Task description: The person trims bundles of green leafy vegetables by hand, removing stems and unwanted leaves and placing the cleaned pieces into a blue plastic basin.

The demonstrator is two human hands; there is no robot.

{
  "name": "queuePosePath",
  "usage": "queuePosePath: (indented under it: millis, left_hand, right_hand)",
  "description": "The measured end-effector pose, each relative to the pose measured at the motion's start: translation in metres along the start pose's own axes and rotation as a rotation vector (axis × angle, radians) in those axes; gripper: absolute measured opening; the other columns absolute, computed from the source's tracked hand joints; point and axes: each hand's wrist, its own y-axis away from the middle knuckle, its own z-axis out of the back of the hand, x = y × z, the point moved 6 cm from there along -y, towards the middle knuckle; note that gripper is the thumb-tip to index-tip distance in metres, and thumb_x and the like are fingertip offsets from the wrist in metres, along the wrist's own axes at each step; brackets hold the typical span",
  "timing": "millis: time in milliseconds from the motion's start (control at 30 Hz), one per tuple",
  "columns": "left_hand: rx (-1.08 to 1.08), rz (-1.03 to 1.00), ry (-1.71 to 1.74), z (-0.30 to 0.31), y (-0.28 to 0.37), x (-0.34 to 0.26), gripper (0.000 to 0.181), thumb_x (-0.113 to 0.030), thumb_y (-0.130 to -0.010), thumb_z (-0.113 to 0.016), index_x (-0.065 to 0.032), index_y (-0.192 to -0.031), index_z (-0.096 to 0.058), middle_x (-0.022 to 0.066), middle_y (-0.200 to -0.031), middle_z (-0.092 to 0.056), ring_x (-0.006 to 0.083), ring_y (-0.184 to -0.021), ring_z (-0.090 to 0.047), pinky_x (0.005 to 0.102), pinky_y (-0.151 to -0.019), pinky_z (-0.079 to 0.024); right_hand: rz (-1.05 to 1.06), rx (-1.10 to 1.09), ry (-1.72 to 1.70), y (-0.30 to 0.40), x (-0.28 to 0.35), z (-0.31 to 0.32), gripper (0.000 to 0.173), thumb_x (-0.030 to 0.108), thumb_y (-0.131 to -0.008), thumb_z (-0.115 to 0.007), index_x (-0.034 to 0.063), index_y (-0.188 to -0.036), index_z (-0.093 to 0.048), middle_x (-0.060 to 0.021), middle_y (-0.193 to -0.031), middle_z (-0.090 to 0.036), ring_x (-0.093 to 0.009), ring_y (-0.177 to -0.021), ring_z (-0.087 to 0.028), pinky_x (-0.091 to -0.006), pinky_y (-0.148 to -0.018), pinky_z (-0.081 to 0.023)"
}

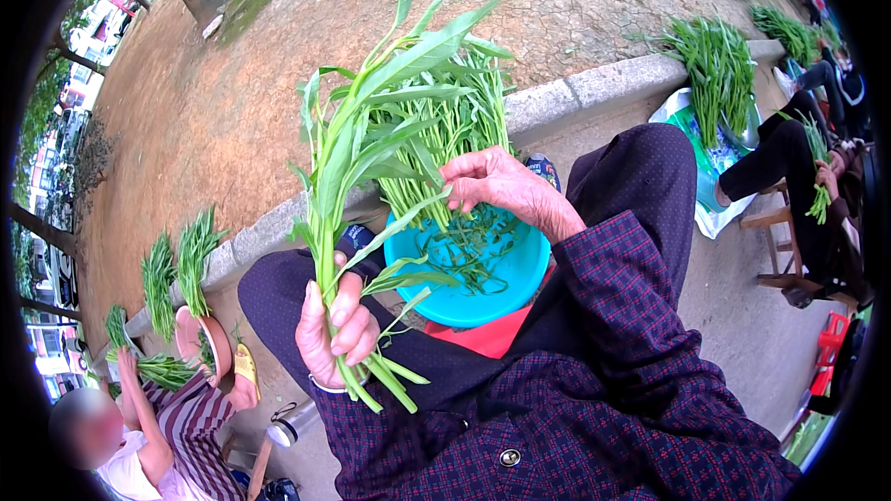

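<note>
My left hand (341,334) is closed around the lower stems of a bunch of water spinach (330,223), whose leafy tops stand upright. To its right, my right hand (515,191) pinches the tip of a long leaf of that bunch between thumb and fingers. Behind it, a pile of water spinach (445,111) leans across the far rim of a turquoise plastic basin (473,313) between my knees. Loose leaves and trimmings (480,250) lie in the basin.
A stone curb (557,101) runs across, with bare soil beyond. At left, a person sits by a pink basin (216,344) with greens; a clear bottle (285,431) is nearby. At right, another person holds stems beside heaped greens (717,76) and a wooden stool (769,223).
</note>
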Motion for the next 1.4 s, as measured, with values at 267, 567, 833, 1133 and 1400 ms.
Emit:
queuePosePath:
  millis: [267, 567, 833, 1133, 1400]
  left_hand:
    - [-0.028, -0.026, -0.037, 0.004, 0.001, -0.004, 0.039, -0.025, -0.099, -0.034, -0.001, -0.129, -0.031, 0.0054, -0.075, -0.041, 0.0051, -0.039, -0.032, 0.0191, -0.03, -0.029]
    - [-0.054, -0.079, -0.107, 0.016, 0.002, -0.014, 0.037, -0.024, -0.099, -0.034, -0.0008, -0.128, -0.034, 0.0051, -0.076, -0.041, 0.0057, -0.039, -0.032, 0.0191, -0.03, -0.029]
    - [-0.088, -0.102, -0.142, 0.025, 0.0, -0.017, 0.036, -0.022, -0.099, -0.034, -0.0012, -0.128, -0.035, 0.0049, -0.076, -0.04, 0.0071, -0.042, -0.035, 0.021, -0.033, -0.032]
    - [-0.074, -0.103, -0.115, 0.013, 0.004, -0.013, 0.037, -0.023, -0.099, -0.034, -0.0008, -0.128, -0.033, 0.0054, -0.075, -0.041, 0.0074, -0.042, -0.035, 0.021, -0.032, -0.032]
    - [-0.111, -0.059, -0.156, -0.014, 0.011, -0.003, 0.037, -0.023, -0.099, -0.034, -0.0011, -0.129, -0.031, 0.0063, -0.076, -0.041, 0.0077, -0.04, -0.034, 0.0217, -0.032, -0.033]
  right_hand:
    - [-0.008, -0.006, -0.046, 0.007, 0.005, -0.001, 0.019, 0.017, -0.082, -0.065, -0.0006, -0.088, -0.066, -0.0041, -0.073, -0.065, -0.009, -0.064, -0.059, -0.0223, -0.062, -0.049]
    - [-0.092, -0.012, -0.082, 0.014, 0.005, -0.008, 0.017, 0.016, -0.081, -0.061, -0.0003, -0.076, -0.064, -0.0035, -0.064, -0.062, -0.008, -0.053, -0.057, -0.0222, -0.049, -0.047]
    - [-0.124, -0.159, 0.227, 0.01, -0.009, 0.009, 0.015, 0.015, -0.086, -0.06, 0.0012, -0.081, -0.063, -0.0017, -0.067, -0.062, -0.007, -0.054, -0.057, -0.0204, -0.046, -0.045]
    - [0.046, -0.29, 0.332, 0.006, -0.005, 0.016, 0.019, 0.007, -0.082, -0.051, -0.0061, -0.09, -0.062, -0.0045, -0.068, -0.062, -0.01, -0.058, -0.06, -0.0256, -0.052, -0.049]
    - [0.001, -0.351, 0.34, 0.002, -0.007, 0.02, 0.02, 0.006, -0.083, -0.05, -0.0085, -0.092, -0.06, -0.0074, -0.073, -0.063, -0.012, -0.061, -0.062, -0.0255, -0.055, -0.051]
